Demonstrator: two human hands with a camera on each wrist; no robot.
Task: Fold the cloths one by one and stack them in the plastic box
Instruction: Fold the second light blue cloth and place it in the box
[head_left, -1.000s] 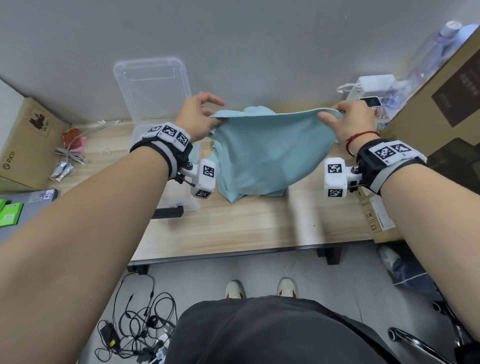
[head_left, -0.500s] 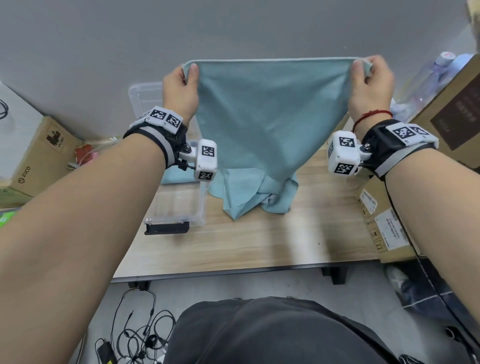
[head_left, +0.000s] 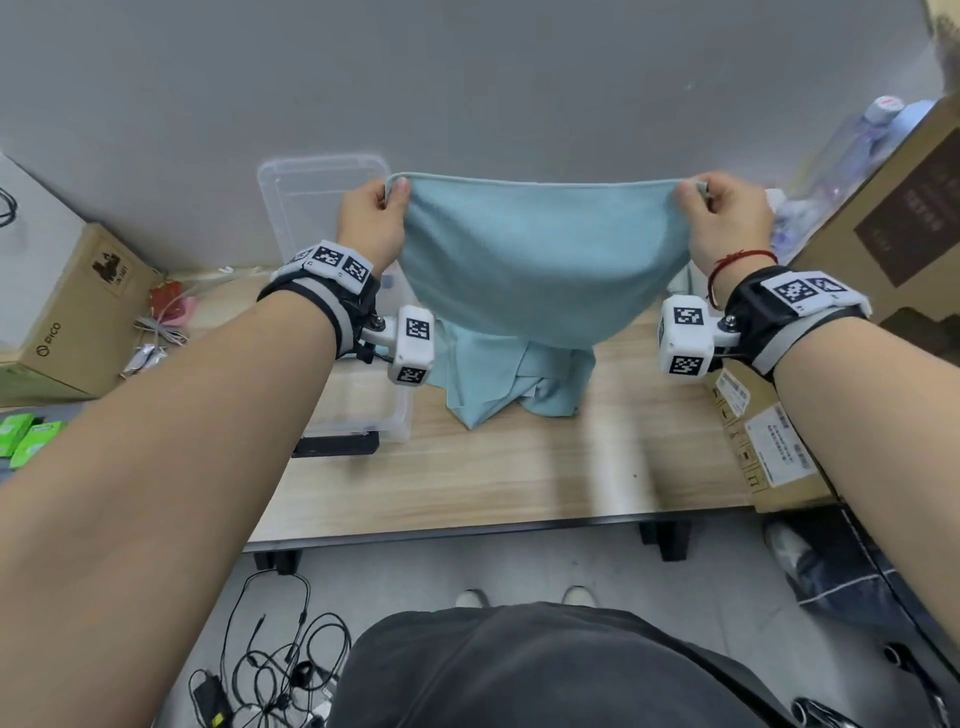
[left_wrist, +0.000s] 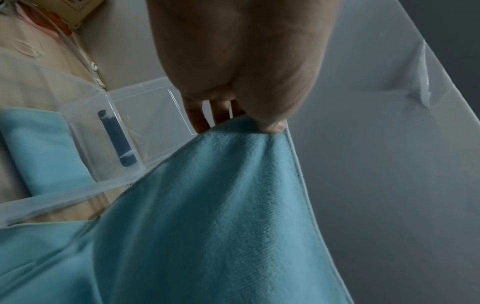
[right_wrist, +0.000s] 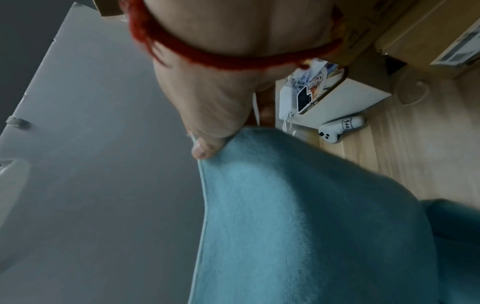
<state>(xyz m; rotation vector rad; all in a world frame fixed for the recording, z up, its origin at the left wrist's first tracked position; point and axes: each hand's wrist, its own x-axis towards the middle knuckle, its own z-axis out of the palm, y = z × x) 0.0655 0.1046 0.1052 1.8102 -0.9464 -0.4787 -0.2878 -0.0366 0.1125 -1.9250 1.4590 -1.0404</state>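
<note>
So that it hangs flat for folding, a teal cloth (head_left: 540, 260) is stretched in the air above the worktop (head_left: 509, 467). The left hand (head_left: 370, 221) and right hand (head_left: 724, 223) each pinch a top corner. More cloths (head_left: 511, 379) lie heaped below, just beside the plastic box (head_left: 363, 421).

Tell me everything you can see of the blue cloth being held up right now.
The blue cloth is light teal, terry-like, with a paler stitched hem. It hangs spread above the table, top edge sagging slightly. The left hand pinches one top corner, the right hand the other. Its lower edge hangs in front of the crumpled cloth; contact is unclear.
</note>
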